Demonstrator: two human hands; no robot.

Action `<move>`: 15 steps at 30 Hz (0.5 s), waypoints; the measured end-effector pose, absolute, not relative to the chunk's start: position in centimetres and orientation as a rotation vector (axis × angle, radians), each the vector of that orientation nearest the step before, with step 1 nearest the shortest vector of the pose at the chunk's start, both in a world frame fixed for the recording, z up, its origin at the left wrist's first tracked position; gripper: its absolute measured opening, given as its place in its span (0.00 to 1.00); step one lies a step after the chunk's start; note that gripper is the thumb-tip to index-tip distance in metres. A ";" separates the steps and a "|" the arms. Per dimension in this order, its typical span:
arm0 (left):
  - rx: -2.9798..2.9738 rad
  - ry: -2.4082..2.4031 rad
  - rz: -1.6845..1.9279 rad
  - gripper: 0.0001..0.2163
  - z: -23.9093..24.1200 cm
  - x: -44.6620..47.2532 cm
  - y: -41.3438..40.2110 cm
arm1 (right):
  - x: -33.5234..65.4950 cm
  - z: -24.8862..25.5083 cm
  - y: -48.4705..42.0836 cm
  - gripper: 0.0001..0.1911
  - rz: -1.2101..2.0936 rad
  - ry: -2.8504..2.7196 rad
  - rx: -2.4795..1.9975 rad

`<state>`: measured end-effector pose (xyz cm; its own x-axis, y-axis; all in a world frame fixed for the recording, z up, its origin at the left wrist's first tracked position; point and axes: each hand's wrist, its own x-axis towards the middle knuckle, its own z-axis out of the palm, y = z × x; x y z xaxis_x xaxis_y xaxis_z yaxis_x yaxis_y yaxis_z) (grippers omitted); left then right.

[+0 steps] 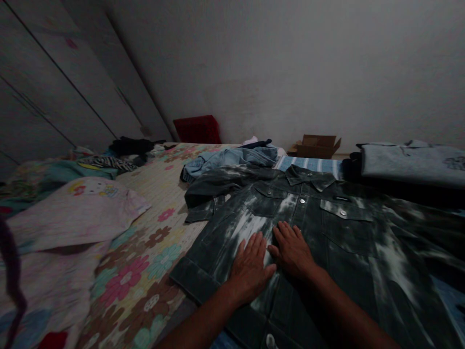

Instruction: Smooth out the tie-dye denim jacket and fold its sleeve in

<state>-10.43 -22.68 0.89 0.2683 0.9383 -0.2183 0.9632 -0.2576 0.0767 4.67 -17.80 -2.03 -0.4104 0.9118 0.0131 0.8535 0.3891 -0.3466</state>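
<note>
A dark, bleach-washed denim jacket lies spread front-up on the bed, collar toward the wall. My left hand rests flat on its lower front, fingers stretched out. Beside it, my right hand lies flat as well, fingers extended along the button placket. The thumbs nearly touch. Neither hand holds anything.
The bed has a flowered sheet. A pink printed garment lies at the left, light blue jeans behind the jacket, and folded grey clothing at the right. Against the wall sit a red crate and a cardboard box. Wardrobe doors stand at the left.
</note>
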 end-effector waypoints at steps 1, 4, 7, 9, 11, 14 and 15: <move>2.337 1.781 -0.188 0.31 0.9 -10.5 -22.7 | 4.7 -2.0 -17.8 0.32 0.428 -2.443 -1.579; 2.320 1.790 -0.182 0.32 0.7 -10.9 -23.1 | 4.7 -2.0 -17.8 0.32 0.430 -2.440 -1.589; 2.309 1.790 -0.180 0.32 0.6 -11.3 -23.6 | 4.7 -1.8 -17.8 0.32 0.432 -2.443 -1.591; 2.292 1.792 -0.194 0.32 0.7 -11.5 -24.0 | 4.7 -1.7 -17.9 0.32 0.435 -2.443 -1.592; 2.274 1.811 -0.209 0.33 0.9 -11.7 -24.2 | 4.7 -1.7 -17.9 0.33 0.442 -2.445 -1.593; 2.256 1.862 -0.216 0.34 0.9 -11.8 -24.4 | 4.7 -1.7 -17.9 0.33 0.454 -2.447 -1.597; 2.248 1.883 -0.217 0.35 0.9 -11.8 -24.4 | 4.7 -1.7 -17.9 0.34 0.458 -2.446 -1.600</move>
<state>-11.82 -24.41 0.86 0.1770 0.9546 -0.2397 0.9841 -0.1676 0.0589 4.68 -17.86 -1.72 -0.4036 0.9148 -0.0155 0.8585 0.3728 -0.3521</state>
